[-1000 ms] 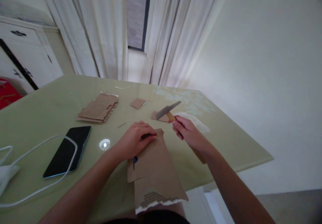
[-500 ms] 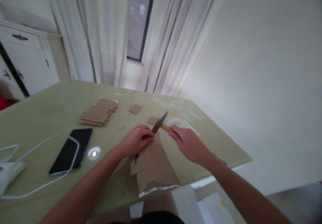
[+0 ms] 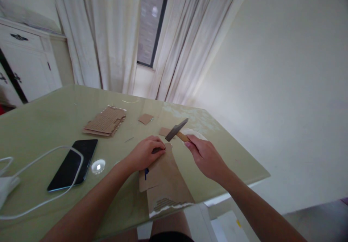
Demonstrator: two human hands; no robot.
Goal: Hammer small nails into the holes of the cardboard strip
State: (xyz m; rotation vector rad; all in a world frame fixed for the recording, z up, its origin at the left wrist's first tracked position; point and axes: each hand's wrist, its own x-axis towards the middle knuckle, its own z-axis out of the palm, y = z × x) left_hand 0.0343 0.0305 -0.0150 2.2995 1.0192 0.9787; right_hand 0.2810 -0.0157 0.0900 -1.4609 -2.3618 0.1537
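No readable text anywhere — cardboard (image 3: pixel 163 176), phone (image 3: pixel 73 164) alike bear nothing legible.

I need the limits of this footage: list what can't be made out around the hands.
- Head view: what the left hand pins on the cardboard sheet, hidden under its fingers.
- Hammer handle's end, inside the right hand.
- Small object by the cardboard scrap: too small.

A pale room with a curtained window behind a green surface

Cream curtains (image 3: pixel 114 35) hang on both sides of a narrow dark-framed window (image 3: pixel 152 21), daylight showing soft through the gap. A plain off-white wall (image 3: pixel 285 75) fills the right side. A white cabinet (image 3: pixel 24 64) with dark handles stands at left, behind the glossy olive-green surface (image 3: pixel 43 126), and grey floor (image 3: pixel 320 220) shows at lower right
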